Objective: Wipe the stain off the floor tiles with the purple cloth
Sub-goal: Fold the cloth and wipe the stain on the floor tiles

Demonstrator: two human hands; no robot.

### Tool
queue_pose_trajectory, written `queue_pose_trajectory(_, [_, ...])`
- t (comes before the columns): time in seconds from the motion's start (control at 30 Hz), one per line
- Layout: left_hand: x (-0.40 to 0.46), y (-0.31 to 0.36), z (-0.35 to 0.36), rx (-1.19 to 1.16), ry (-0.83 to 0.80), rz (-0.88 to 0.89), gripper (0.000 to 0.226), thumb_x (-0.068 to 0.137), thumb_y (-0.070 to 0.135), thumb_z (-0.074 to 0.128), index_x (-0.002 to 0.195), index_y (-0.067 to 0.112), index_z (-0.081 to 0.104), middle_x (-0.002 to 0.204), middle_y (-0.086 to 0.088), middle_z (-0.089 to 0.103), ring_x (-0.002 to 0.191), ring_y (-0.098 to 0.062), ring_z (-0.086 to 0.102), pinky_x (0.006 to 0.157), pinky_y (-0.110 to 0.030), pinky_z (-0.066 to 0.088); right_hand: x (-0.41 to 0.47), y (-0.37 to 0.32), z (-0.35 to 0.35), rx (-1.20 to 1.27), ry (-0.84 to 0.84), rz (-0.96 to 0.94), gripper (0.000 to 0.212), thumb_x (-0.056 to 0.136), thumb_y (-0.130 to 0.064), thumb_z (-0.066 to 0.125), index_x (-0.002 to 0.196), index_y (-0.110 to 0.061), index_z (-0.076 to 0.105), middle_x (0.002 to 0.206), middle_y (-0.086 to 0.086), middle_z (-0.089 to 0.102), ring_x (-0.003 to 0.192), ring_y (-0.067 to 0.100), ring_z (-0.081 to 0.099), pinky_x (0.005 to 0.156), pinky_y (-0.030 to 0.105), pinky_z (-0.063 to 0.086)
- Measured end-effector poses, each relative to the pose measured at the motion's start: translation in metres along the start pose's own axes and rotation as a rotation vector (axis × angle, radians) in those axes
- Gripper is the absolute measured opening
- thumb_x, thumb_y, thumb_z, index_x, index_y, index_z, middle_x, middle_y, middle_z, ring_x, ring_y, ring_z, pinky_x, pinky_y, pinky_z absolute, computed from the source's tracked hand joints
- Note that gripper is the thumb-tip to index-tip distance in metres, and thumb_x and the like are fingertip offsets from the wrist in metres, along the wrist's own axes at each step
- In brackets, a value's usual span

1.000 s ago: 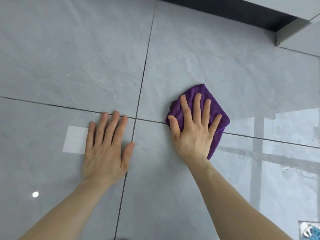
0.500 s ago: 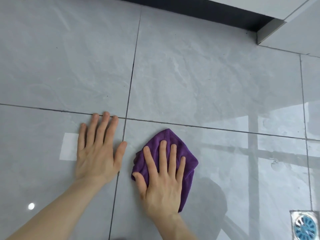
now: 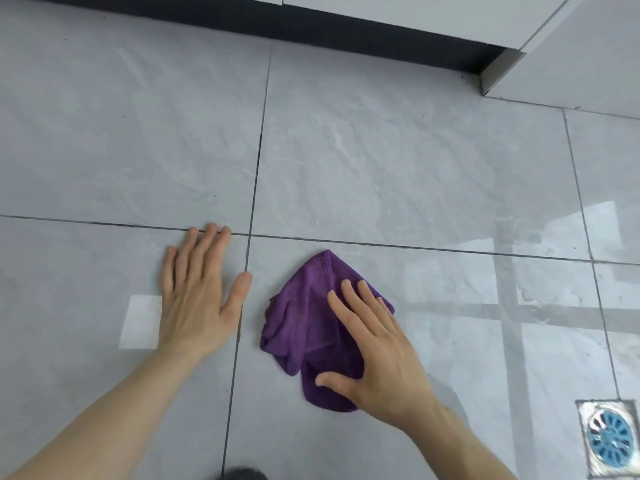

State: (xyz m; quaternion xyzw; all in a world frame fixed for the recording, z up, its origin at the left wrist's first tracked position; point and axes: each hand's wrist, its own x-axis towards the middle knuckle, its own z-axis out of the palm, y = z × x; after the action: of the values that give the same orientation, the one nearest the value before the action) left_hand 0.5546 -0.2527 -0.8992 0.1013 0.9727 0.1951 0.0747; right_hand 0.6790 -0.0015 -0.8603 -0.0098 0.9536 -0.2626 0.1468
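Note:
The purple cloth (image 3: 304,323) lies crumpled on the near right grey floor tile (image 3: 450,341), just below the grout crossing. My right hand (image 3: 381,355) rests flat on the cloth's right half, fingers spread and pointing up-left, thumb on its lower end. My left hand (image 3: 197,299) is pressed flat on the neighbouring left tile with its fingertips at the grout line and nothing in it. I see no distinct stain, only faint streaks on the glossy tiles and a small dark smudge at the cloth's left edge.
A black skirting strip (image 3: 311,26) and a white cabinet base with a metal corner (image 3: 498,74) run along the far side. A square floor drain with a blue insert (image 3: 609,441) sits at the bottom right. Something dark (image 3: 242,474) pokes in at the bottom edge.
My right hand dragged the cloth towards me, from over the grout line onto the near tile, then slid to its right side. The cloth is more bunched. My left hand stayed put.

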Motion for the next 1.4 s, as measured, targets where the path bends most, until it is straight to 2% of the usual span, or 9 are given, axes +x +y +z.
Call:
queue_pose_trajectory(0.1, [0.0, 0.02, -0.014, -0.1, -0.035, 0.19, 0.081, 0.089, 0.065, 0.045, 0.158, 0.029, 0.019, 0.167, 0.006, 0.021, 0.156, -0.016, 0.011, 0.126, -0.042, 0.007, 0.001, 0.012, -0.008, -0.084, -0.106, -0.055, 0.121, 0.065, -0.069, 0.075, 0.159, -0.04, 0.004, 0.17, -0.013, -0.002, 0.155, 0.009, -0.013, 0.127, 0.045, 0.014])
queue_pose_trajectory(0.3, [-0.012, 0.064, -0.014, 0.069, -0.477, 0.635, 0.101, 0.078, 0.06, 0.061, 0.159, 0.038, 0.004, 0.168, 0.019, -0.003, 0.152, 0.001, -0.015, 0.125, -0.024, -0.004, 0.003, 0.013, -0.005, -0.113, -0.104, -0.075, 0.127, 0.061, -0.065, 0.08, 0.16, -0.035, 0.008, 0.17, -0.013, -0.001, 0.155, 0.008, -0.013, 0.127, 0.039, 0.012])
queue_pose_trajectory(0.4, [-0.025, 0.072, -0.028, 0.133, -0.446, 0.623, 0.099, 0.081, 0.055, 0.066, 0.16, 0.035, 0.008, 0.168, 0.02, 0.002, 0.154, 0.0, -0.006, 0.122, -0.022, 0.002, -0.01, 0.011, -0.012, -0.096, -0.037, -0.077, 0.124, 0.059, -0.065, 0.082, 0.159, -0.034, 0.017, 0.17, -0.012, 0.007, 0.157, 0.01, -0.004, 0.125, 0.036, 0.014])
queue_pose_trajectory(0.5, [-0.036, 0.067, -0.037, 0.157, -0.352, 0.593, 0.088, 0.078, 0.052, 0.075, 0.154, 0.028, 0.037, 0.163, 0.014, 0.031, 0.151, -0.008, 0.027, 0.119, -0.026, 0.025, -0.007, 0.008, -0.008, -0.102, -0.027, -0.103, 0.114, 0.059, -0.061, 0.084, 0.156, -0.033, 0.031, 0.167, -0.013, 0.019, 0.156, 0.01, 0.008, 0.122, 0.03, 0.015])
queue_pose_trajectory(0.63, [-0.057, 0.063, -0.03, 0.195, -0.23, 0.556, 0.065, 0.063, 0.032, 0.093, 0.122, 0.019, 0.071, 0.126, 0.004, 0.072, 0.119, -0.019, 0.067, 0.095, -0.033, 0.056, -0.005, -0.003, -0.003, -0.078, 0.015, -0.129, 0.091, 0.064, -0.048, 0.086, 0.146, -0.034, 0.05, 0.157, -0.017, 0.042, 0.15, 0.009, 0.03, 0.117, 0.028, 0.033])
queue_pose_trajectory(0.83, [-0.106, 0.045, -0.016, 0.279, -0.073, 0.486, 0.067, 0.059, 0.011, 0.09, 0.122, 0.017, 0.07, 0.093, 0.004, 0.07, 0.078, -0.021, 0.064, 0.075, -0.033, 0.053, -0.034, -0.027, 0.017, -0.01, 0.052, -0.183, 0.066, 0.071, -0.022, 0.084, 0.133, -0.029, 0.063, 0.13, -0.017, 0.068, 0.128, 0.012, 0.058, 0.094, 0.029, 0.054])
queue_pose_trajectory(1.1, [-0.132, 0.055, -0.006, 0.216, -0.22, 0.448, 0.065, 0.052, 0.019, 0.092, 0.114, 0.023, 0.072, 0.091, 0.007, 0.066, 0.075, -0.021, 0.062, 0.065, -0.031, 0.057, -0.053, -0.036, 0.028, -0.084, 0.105, -0.146, 0.037, 0.074, -0.004, 0.068, 0.104, -0.026, 0.069, 0.092, -0.011, 0.07, 0.076, 0.018, 0.06, 0.054, 0.032, 0.052])
queue_pose_trajectory(1.3, [-0.11, 0.066, -0.026, -0.271, -0.604, 0.11, 0.061, 0.071, 0.051, 0.073, 0.124, 0.051, 0.042, 0.11, 0.027, 0.06, 0.094, 0.0, 0.06, 0.082, -0.025, 0.049, -0.05, -0.028, -0.003, 0.364, -0.139, 0.117, 0.033, 0.068, -0.017, 0.058, 0.097, -0.032, 0.06, 0.08, -0.014, 0.069, 0.067, 0.012, 0.059, 0.06, 0.027, 0.049])
queue_pose_trajectory(1.4, [-0.085, 0.069, -0.035, -0.602, -0.581, -0.132, 0.065, 0.067, 0.051, 0.078, 0.119, 0.046, 0.04, 0.114, 0.026, 0.06, 0.09, -0.002, 0.067, 0.081, -0.027, 0.054, -0.037, -0.015, -0.022, 0.586, -0.015, 0.351, 0.033, 0.074, -0.016, 0.065, 0.1, -0.035, 0.057, 0.089, -0.015, 0.071, 0.076, 0.006, 0.066, 0.059, 0.015, 0.049])
